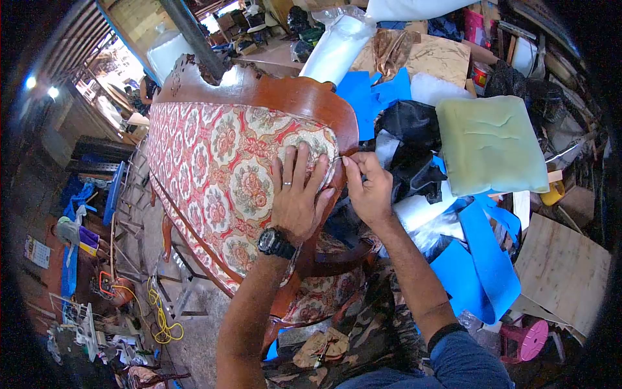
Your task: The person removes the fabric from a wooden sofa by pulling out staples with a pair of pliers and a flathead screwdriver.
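My left hand point(299, 201) lies flat with its fingers spread on the floral upholstery fabric point(227, 139) of a carved wooden chair or sofa back. A dark watch point(274, 242) is on that wrist. At the right edge of the fabric, beside the polished wood frame point(311, 97), my right hand point(370, 188) is closed in a pinch. Thumb and forefinger grip a thin pale strand at the fabric's edge; I cannot tell whether it is thread or a needle. Below the hands, more of the same fabric covers a lower part of the furniture point(324, 295).
To the right, a pale green cushion point(492, 146) rests on piled black material, with blue sheets point(483, 259) below it. Plywood boards point(564, 272) and a pink stool point(525, 338) stand at lower right. A yellow cable point(162, 314) lies on the floor at left.
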Demonstrator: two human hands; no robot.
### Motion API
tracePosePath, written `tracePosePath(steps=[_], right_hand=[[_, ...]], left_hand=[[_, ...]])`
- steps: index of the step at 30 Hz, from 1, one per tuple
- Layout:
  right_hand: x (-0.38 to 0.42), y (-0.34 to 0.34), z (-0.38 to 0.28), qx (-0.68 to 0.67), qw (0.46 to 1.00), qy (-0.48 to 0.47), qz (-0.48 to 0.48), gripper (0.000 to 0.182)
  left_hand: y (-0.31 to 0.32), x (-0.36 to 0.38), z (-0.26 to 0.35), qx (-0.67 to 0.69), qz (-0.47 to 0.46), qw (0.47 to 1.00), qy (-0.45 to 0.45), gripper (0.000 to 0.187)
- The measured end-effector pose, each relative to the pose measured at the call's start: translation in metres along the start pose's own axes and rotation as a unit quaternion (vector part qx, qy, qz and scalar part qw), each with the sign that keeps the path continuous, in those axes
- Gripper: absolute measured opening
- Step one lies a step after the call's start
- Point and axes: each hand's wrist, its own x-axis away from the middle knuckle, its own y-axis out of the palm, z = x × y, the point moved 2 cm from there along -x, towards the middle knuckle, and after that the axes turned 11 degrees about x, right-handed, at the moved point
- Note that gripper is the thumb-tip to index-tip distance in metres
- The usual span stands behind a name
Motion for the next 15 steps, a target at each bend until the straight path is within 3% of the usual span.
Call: tracePosePath(steps=[15], right_hand=[[-0.0048,-0.0015,0.0021,0.008,0.999,-0.029,-0.03,0.01]], left_hand=[[-0.0017,0.0002,0.0022,0.001,0.005,1.0,0.001,0.062]])
